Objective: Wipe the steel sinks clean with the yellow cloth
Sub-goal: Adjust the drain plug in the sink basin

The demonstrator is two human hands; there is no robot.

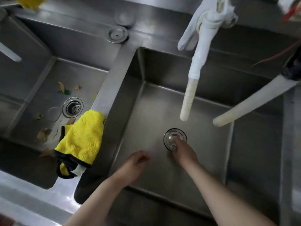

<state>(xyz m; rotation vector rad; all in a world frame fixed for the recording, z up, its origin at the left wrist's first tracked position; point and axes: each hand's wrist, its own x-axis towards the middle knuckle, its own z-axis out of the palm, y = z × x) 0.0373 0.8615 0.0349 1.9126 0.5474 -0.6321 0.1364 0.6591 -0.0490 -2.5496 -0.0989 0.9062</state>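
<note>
- Right hand (182, 154) reaches down into the right sink (203, 160); its fingers (175, 145) are bunched on the round drain stopper (175, 138) seated in the sink floor. They look to pinch its centre, though the blur there makes the exact grip hard to read.
- Left hand (135, 162) is lower in frame over the same sink floor, fingers loosely curled, holding nothing, apart from the stopper.
- Both forearms enter from the bottom edge, bare.
- Yellow cloth (83, 141), dark-edged, is draped over the steel divider (112, 88) between the two basins, hanging down on the left sink's side, well apart from both hands.
- Left sink (32, 66) has an open strainer drain (72, 107) with leaf scraps (62, 88) scattered across its floor.
- A second stopper (117, 34) lies on the ledge behind the divider.
- Two pale hoses hang over the right sink: the nearer hose (189, 95) comes off a tap wrapped in white cloth (215, 12); the other hose (247, 105) slants in from the right edge.
- A white glove (190, 31) dangles from the wrapped tap.
- Another bit of yellow fabric (31, 2) shows at the top left corner, blurred.
</note>
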